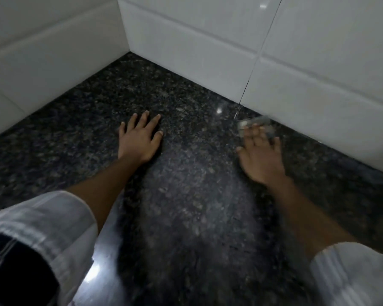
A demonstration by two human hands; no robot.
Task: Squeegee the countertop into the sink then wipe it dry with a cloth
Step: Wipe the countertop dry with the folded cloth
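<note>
In the head view, a dark speckled stone bench (186, 195) fills the middle and lower frame, closed in at the upper left and upper right by white tiled walls (208, 40) that meet in a corner near the top centre. The left hand (139, 138) lies flat on the bench at centre left, fingers spread wide, holding nothing, with bare stone between it and the corner. The right hand (260, 155) is at centre right, blurred, its fingers spread and pressing down on a small pale cloth (255, 124), of which only a crumpled edge shows past the fingertips. The cloth sits on the bench just beside the foot of the right-hand wall, close to a dark grout line (261, 47) running down the tiles. Between the two hands the stone is open, a broad greyish patch running down toward the lower edge of the frame. White rolled sleeves (42, 228) show at the lower left and lower right corners. No sink or squeegee is in view.
</note>
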